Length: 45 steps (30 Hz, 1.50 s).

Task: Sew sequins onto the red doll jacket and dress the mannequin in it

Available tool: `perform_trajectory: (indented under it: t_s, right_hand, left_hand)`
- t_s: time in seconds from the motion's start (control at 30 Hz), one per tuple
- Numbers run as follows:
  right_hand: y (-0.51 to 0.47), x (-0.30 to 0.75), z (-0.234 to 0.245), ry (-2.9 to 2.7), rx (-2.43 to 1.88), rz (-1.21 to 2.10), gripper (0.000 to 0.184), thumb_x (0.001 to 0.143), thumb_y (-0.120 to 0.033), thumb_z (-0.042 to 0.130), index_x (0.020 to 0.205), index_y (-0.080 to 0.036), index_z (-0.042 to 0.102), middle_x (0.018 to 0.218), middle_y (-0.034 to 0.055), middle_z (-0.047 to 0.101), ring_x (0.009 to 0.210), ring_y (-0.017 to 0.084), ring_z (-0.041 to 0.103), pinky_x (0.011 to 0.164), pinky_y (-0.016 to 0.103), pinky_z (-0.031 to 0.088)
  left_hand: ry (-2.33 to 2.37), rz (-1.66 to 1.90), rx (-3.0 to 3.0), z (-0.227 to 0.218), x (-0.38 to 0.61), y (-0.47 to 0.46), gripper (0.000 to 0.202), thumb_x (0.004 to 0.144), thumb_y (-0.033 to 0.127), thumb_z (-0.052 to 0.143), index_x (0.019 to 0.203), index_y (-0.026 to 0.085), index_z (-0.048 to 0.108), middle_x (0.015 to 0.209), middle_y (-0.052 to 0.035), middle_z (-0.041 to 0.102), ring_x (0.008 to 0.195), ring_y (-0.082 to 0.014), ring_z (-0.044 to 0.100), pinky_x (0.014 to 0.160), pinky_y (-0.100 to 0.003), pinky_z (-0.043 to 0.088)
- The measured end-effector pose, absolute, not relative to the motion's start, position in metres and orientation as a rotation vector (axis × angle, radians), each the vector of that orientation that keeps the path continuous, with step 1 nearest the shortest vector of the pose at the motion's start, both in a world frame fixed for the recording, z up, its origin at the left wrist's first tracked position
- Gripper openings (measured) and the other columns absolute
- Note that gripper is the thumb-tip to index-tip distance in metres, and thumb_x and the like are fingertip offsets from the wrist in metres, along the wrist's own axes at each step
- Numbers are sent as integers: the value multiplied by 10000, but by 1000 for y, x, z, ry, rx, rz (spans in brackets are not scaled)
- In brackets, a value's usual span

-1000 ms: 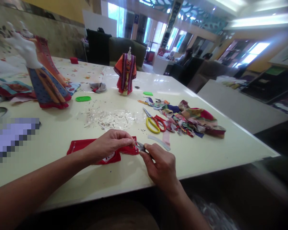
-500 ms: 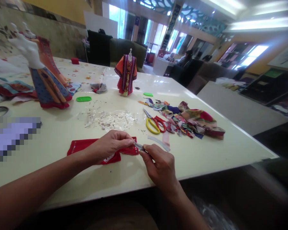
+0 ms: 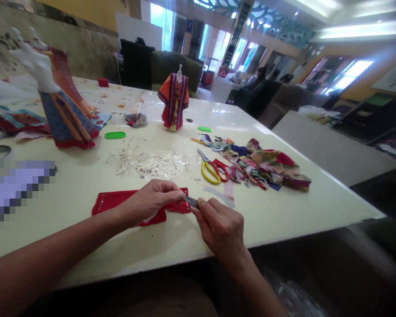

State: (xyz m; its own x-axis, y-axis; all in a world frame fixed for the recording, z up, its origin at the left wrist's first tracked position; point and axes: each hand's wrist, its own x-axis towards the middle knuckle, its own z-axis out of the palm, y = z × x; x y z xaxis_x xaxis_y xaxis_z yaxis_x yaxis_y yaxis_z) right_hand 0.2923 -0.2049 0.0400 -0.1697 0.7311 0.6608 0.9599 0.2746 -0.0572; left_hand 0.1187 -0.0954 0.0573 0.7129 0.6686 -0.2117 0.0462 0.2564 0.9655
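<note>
**Two hands pinch at a red cloth on the white table**

The left hand (image 3: 153,202) is mostly closed, its fingers curled and bunched at the top of a red cloth (image 3: 128,208), which it pinches near the cloth's right end. The right hand (image 3: 221,230) is also nearly closed, with thumb and curled fingers gripping a small grey metal tool (image 3: 191,201) (too small to say exactly what kind). The tool's tip sits at the right end of the red cloth, between the two hands, and the cloth lies low on the white table (image 3: 284,211), near its front edge.

At 1 o'clock from the hands lie scissors (image 3: 208,173) with yellow and red handle loops, and a pale curved strip (image 3: 219,196) lies closer in. A heap of fabric scraps (image 3: 260,165) spreads out at 2 o'clock. A clear plastic sheet (image 3: 152,165) scattered with tiny beads sits at 12 o'clock, and beyond it stands a miniature robe on a dress form (image 3: 173,102). At 10 o'clock, a larger costume on a white stand (image 3: 67,112) rises near a green plastic piece (image 3: 115,135).
</note>
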Motion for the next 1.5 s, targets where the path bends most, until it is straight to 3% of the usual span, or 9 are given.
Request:
perform_trajectory:
  t_s: [0.53,0.77,1.5]
  right_hand:
    - [-206,293,34,-1900,-1559,-315,140,945,-254,538,906,-172,645,685,6,595,601,115,534,579,238,350]
    - [-207,292,36,-1943,-1574,-473,184,960,-277,515,997,-157,649,690,16,606,592,120,527,561,249,337]
    - [-207,295,35,-1941,-1574,-429,169,955,-284,525,939,-167,647,678,8,592,588,119,523,556,253,331]
  left_hand:
    - [670,454,1281,57,120,-96,210,799,326,697,738,127,669,714,-24,678,653,-95,568,650,-207,441]
    - [678,465,1274,55,120,-96,198,803,321,695,741,135,672,717,-21,682,652,-96,568,666,-217,442]
    - [682,455,1293,52,121,-97,215,808,348,689,782,135,668,786,-47,705,721,-122,606,724,-249,463]
